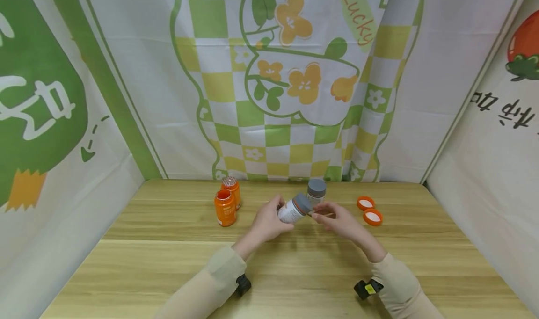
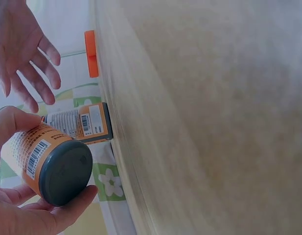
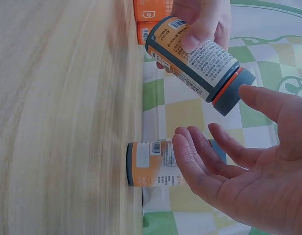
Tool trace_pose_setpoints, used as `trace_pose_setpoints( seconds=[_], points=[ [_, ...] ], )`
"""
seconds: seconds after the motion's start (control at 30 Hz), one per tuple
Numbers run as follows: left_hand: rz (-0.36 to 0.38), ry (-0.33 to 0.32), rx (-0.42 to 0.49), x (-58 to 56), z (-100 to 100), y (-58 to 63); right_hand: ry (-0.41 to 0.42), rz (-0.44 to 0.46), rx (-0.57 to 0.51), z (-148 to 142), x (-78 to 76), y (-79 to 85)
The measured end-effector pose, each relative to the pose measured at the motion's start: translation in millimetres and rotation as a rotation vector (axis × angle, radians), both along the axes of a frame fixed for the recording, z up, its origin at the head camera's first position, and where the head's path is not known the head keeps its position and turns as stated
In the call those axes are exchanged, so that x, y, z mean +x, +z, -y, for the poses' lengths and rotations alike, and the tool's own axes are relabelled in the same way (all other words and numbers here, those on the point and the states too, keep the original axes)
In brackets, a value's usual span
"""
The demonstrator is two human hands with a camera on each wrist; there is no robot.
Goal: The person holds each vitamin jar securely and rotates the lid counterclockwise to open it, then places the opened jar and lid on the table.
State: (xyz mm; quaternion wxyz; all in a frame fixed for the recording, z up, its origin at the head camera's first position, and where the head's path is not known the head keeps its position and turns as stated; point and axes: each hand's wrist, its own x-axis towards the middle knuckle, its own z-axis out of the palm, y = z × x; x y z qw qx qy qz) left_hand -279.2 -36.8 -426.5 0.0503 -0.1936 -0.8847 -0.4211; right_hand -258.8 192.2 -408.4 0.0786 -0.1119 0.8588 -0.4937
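My left hand [image 1: 266, 221] grips a white-and-orange supplement bottle [image 1: 290, 211] with a dark grey cap, thumb and fingers wrapped round its body. The bottle is tilted above the table, its cap pointing toward my right hand [image 1: 342, 223]. That hand has its palm turned up and fingers loosely spread. In the right wrist view its thumb [image 3: 263, 100] is at the rim of the cap [image 3: 234, 92]; whether it touches cannot be told. A second grey-capped bottle [image 1: 316, 189] stands upright just behind the hands, partly covered by the right fingers in the right wrist view.
Two lidless orange bottles [image 1: 225, 209] stand together on the left of the wooden table [image 1: 168, 253]. Two orange lids [image 1: 373, 217] lie on the right, white insides up. A patterned cloth [image 1: 273, 146] hangs behind the table's back edge.
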Motion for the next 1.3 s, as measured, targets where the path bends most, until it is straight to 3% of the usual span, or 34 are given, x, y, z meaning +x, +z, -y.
trace_pose_setpoints(
  seconds=[1.03,1.3],
  points=[
    [-0.054,-0.061,-0.038,20.6,2,4.0,0.049,-0.037,-0.059,18,-0.6,9.8],
    [-0.063,-0.061,-0.054,25.1,0,5.0,0.027,-0.093,0.021,26,-1.5,8.4]
  ],
)
